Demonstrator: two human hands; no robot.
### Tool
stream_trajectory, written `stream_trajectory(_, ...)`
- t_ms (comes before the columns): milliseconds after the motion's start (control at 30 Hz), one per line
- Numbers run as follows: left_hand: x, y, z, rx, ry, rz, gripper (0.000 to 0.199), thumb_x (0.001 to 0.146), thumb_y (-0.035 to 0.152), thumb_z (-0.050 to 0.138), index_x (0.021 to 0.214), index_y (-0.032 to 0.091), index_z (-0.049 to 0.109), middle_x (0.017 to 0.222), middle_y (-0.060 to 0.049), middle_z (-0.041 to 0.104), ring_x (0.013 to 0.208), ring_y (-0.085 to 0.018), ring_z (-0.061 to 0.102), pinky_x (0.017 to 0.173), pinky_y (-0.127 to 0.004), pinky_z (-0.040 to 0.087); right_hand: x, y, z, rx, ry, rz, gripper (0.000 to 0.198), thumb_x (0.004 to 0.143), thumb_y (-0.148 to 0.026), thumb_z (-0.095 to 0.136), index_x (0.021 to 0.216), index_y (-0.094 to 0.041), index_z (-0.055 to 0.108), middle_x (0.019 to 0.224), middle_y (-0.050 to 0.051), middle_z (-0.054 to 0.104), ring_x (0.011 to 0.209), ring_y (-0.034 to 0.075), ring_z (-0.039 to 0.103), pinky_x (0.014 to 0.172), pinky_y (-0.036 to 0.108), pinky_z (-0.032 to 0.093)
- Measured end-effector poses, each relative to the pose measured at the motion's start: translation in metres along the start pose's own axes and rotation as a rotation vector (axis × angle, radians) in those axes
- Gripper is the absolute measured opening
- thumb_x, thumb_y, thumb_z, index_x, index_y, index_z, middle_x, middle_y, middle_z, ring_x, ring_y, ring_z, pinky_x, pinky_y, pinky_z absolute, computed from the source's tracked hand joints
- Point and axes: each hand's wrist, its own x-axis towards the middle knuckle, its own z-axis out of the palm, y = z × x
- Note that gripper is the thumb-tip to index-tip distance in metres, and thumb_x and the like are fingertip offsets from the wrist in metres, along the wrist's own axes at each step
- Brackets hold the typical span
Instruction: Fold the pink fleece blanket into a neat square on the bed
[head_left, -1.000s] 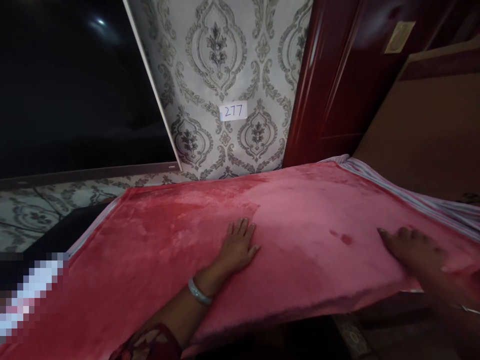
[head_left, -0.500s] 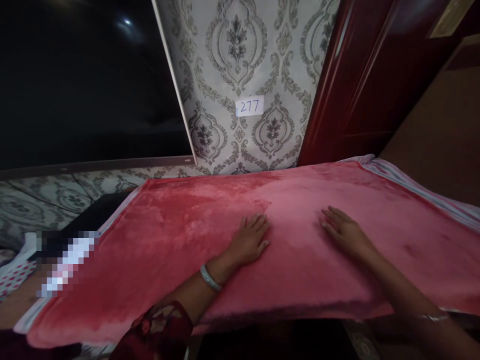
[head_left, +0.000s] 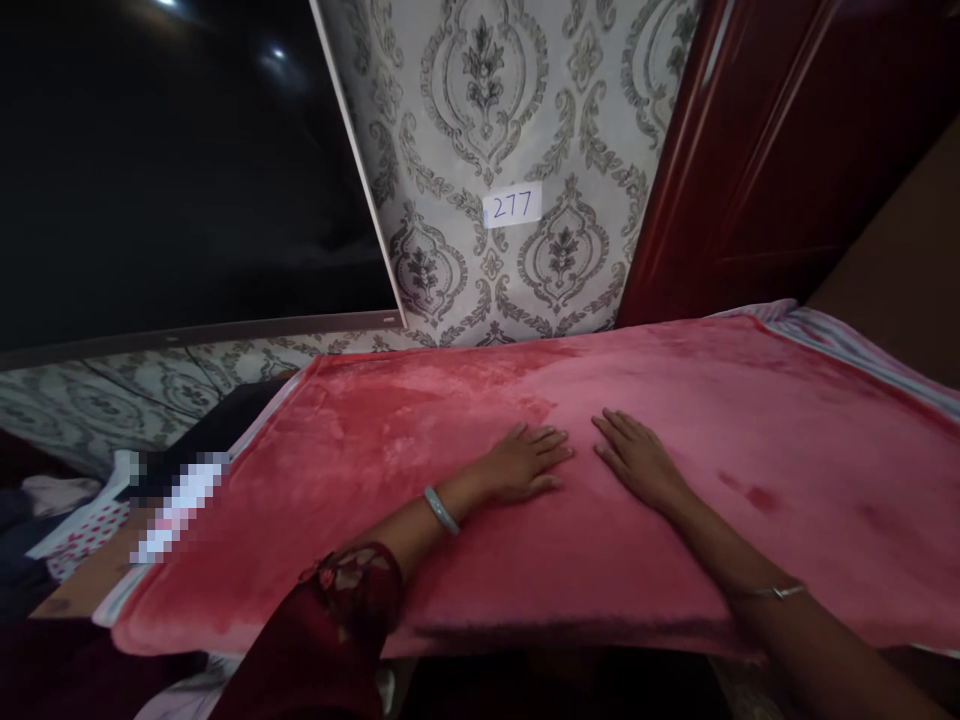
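Reading the head view from my end: one thick plush blanket [head_left: 585,550], red shading to pink, spread out across the middle and right of my feed. Its far edge runs along the foot of the wall; its near edge hangs as a soft, rounded fold over a dark gap.

I have the left hand [head_left: 521,465] palm down on the blanket near its middle, fingers extended and slightly spread, pointing right, thumb out toward the near side. It grips nothing. Smooth grey-green bangle [head_left: 441,510] on that wrist, dark red sleeve [head_left: 315,640] with a patterned cuff pushed up the forearm.

I have the right hand [head_left: 637,460] also palm down over the blanket, just beside the left, a narrow strip of pink pile between them. Fingers straight and close together, aimed up and left, thumb apart; nothing gripped. I can't tell how hard either palm presses. Thin silver-coloured bangle [head_left: 780,593] on the right forearm.

Pale striped cloth [head_left: 862,350] borders the blanket's far right side. Darker red spots sit in the pink, right of the right hand.

Beyond: grey-and-white damask wallpaper [head_left: 484,130], small white paper label [head_left: 513,205] reading 277, large black flat screen [head_left: 180,180] upper left, glossy dark red panelled door [head_left: 750,180] upper right. White cloth with red dots [head_left: 94,530] lies lower left, beside a pixelated patch.
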Motion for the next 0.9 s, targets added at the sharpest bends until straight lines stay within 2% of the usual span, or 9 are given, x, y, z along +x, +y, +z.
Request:
stream_trajectory(100,0.009,-0.019,-0.006,0.019,-0.009,-0.065,0.063,0.105,0.059,0.033,0.161,0.032,0.033,0.171,-0.006,0.025,0.16,-0.026,0.015,0.127,-0.058,0.009,0.0,0.001,0.0,0.001,-0.007,0.005,0.058,0.104,-0.047,0.034,0.147,-0.018,0.057,0.157,0.013,0.047,0.145,0.033,0.044,0.116,0.055,0.04)
stream_trajectory(167,0.006,-0.035,-0.011,0.032,0.008,-0.19,0.063,0.104,0.059,0.033,0.161,0.032,0.032,0.171,-0.007,0.025,0.159,-0.028,0.017,0.126,-0.06,0.011,0.0,0.001,-0.001,0.003,-0.014,0.007,0.058,0.104,-0.048,0.034,0.148,-0.019,0.057,0.157,0.012,0.047,0.146,0.032,0.043,0.116,0.054,0.04)
stream_trajectory(233,-0.005,-0.052,-0.018,0.058,0.016,-0.378,0.063,0.104,0.058,0.033,0.161,0.031,0.033,0.171,-0.007,0.026,0.159,-0.028,0.019,0.126,-0.059,0.013,0.0,0.001,0.0,0.006,-0.014,0.006,0.057,0.104,-0.048,0.034,0.149,-0.02,0.056,0.158,0.012,0.047,0.146,0.032,0.043,0.117,0.053,0.039)
stream_trajectory(333,-0.036,-0.074,-0.03,0.122,0.043,-0.712,0.064,0.104,0.055,0.033,0.161,0.027,0.034,0.17,-0.007,0.025,0.159,-0.026,0.019,0.127,-0.054,0.016,0.0,0.002,0.001,0.004,-0.012,0.01,0.057,0.104,-0.048,0.034,0.149,-0.021,0.056,0.157,0.011,0.047,0.146,0.032,0.043,0.117,0.053,0.039)
stream_trajectory(400,-0.063,-0.084,-0.037,0.157,0.074,-0.883,0.066,0.105,0.054,0.031,0.162,0.021,0.033,0.17,-0.012,0.024,0.159,-0.03,0.019,0.125,-0.059,0.019,0.0,0.002,0.002,-0.001,-0.015,0.013,0.058,0.103,-0.048,0.033,0.149,-0.019,0.056,0.157,0.012,0.047,0.145,0.031,0.043,0.117,0.053,0.038)
stream_trajectory(467,-0.089,-0.087,-0.04,0.185,0.102,-1.023,0.069,0.105,0.053,0.027,0.162,0.016,0.032,0.169,-0.018,0.024,0.158,-0.034,0.02,0.122,-0.064,0.022,0.0,0.002,0.003,-0.005,-0.014,0.012,0.059,0.103,-0.048,0.032,0.148,-0.018,0.056,0.157,0.012,0.047,0.145,0.031,0.043,0.118,0.052,0.038)
stream_trajectory(567,-0.124,-0.079,-0.038,0.235,0.129,-1.216,0.072,0.104,0.058,0.024,0.161,0.016,0.034,0.169,-0.019,0.027,0.157,-0.036,0.024,0.121,-0.064,0.025,0.0,0.003,0.005,-0.005,-0.013,0.012,0.059,0.103,-0.048,0.031,0.148,-0.018,0.056,0.157,0.012,0.047,0.146,0.03,0.043,0.118,0.052,0.038)
stream_trajectory(733,-0.169,-0.054,-0.027,0.331,0.151,-1.309,0.07,0.104,0.058,0.025,0.161,0.019,0.037,0.167,-0.017,0.033,0.154,-0.039,0.028,0.119,-0.066,0.027,-0.001,0.003,0.006,-0.006,-0.011,0.02,0.059,0.103,-0.048,0.031,0.147,-0.018,0.057,0.157,0.012,0.048,0.145,0.031,0.044,0.116,0.052,0.04)
stream_trajectory(900,-0.186,-0.043,-0.023,0.352,0.161,-1.286,0.066,0.105,0.054,0.025,0.159,0.019,0.04,0.166,-0.016,0.035,0.154,-0.036,0.03,0.122,-0.059,0.027,0.0,0.003,0.007,-0.005,0.008,0.006,0.06,0.102,-0.047,0.03,0.145,-0.016,0.058,0.155,0.013,0.05,0.143,0.033,0.046,0.115,0.053,0.041)
